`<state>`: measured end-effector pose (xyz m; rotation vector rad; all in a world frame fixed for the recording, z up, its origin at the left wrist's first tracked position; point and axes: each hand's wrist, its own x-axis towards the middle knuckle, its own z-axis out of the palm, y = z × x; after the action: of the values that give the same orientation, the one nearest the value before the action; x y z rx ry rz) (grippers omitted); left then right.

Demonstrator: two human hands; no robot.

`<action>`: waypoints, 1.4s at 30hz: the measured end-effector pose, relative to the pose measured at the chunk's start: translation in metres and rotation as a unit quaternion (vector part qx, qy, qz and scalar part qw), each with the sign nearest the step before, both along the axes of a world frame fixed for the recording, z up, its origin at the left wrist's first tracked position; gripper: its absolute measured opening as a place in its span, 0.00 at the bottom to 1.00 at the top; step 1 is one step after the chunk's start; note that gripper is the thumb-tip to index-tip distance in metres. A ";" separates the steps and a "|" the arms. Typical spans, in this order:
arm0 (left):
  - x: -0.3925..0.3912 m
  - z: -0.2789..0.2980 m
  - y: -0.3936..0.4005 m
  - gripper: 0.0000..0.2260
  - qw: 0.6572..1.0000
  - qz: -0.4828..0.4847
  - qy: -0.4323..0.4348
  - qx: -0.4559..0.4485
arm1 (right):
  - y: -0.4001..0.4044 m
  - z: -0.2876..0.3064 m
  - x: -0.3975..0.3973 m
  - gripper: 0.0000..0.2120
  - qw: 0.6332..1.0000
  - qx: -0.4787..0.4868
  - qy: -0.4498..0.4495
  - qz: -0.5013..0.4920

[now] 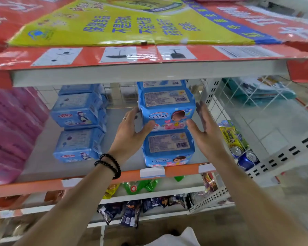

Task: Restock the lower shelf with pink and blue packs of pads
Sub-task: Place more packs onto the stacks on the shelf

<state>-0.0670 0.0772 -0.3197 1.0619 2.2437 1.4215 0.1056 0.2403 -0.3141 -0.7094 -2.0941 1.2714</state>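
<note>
Blue packs of pads [166, 110] stood stacked at the right of the lower shelf [43, 166], the upper pack resting on a second blue pack [168, 148] at the shelf's front edge. The left hand [132, 132] lay against the upper pack's left side, thumb on its front face and fingers [132, 112] curled round the corner; the right hand [205, 128] stood just beside the pack's right side, fingers straight and together (whether they touched the wrapper could not be told). Another blue stack [77, 125] stood further left, with pink packs [9, 132] at the far left. Judged from the soft, glossy film wrapper, such a pack would be light, compressible and somewhat slippery; it is best taken by its two short sides with flat palms, not by the front face.
</note>
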 end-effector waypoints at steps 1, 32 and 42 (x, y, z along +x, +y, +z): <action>0.002 0.002 -0.002 0.33 1.000 -0.005 -0.002 0.005 | -0.002 0.000 0.002 0.34 1.000 0.004 -0.002 -0.006; 0.052 0.030 -0.088 0.31 0.991 -0.029 0.103 0.083 | -0.114 0.024 0.064 0.34 0.993 0.099 -0.035 -0.054; 0.165 0.076 -0.077 0.25 0.971 -0.004 0.207 0.120 | -0.108 0.072 0.121 0.32 0.978 0.202 0.033 0.048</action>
<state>0.0981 0.0005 -0.2442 1.5729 2.3712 1.6226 0.2263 0.1321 -0.2423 -0.3841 -2.2560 0.8603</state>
